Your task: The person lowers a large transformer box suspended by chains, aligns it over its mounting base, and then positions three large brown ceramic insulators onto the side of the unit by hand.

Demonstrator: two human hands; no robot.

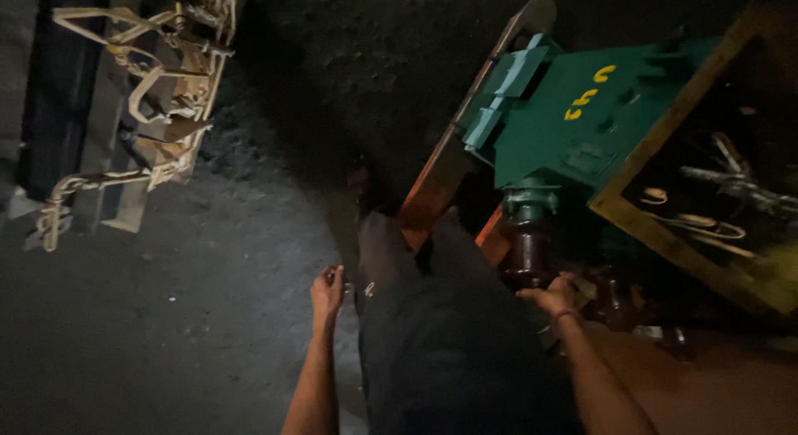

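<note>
Two bare hands flank dark trousers: left hand loosely curled, grasping nothing clear; right hand clenched on a dark cylinder beneath the green machine, yellow-framed crate at three o'clock, pale metal frames at ten o'clock

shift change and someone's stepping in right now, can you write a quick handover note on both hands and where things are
Left hand: hangs at the person's side above the dark floor, fingers curled; too dim to tell whether it holds anything.
Right hand: rests on the base of the dark red cylinder under the green machine; the grip is unclear.
Around: the yellow-edged box with metal parts sits to the right of the machine; an orange bar runs along its left side. A pile of pale metal brackets lies far left.
Done or left: the picture does not show either.
</note>
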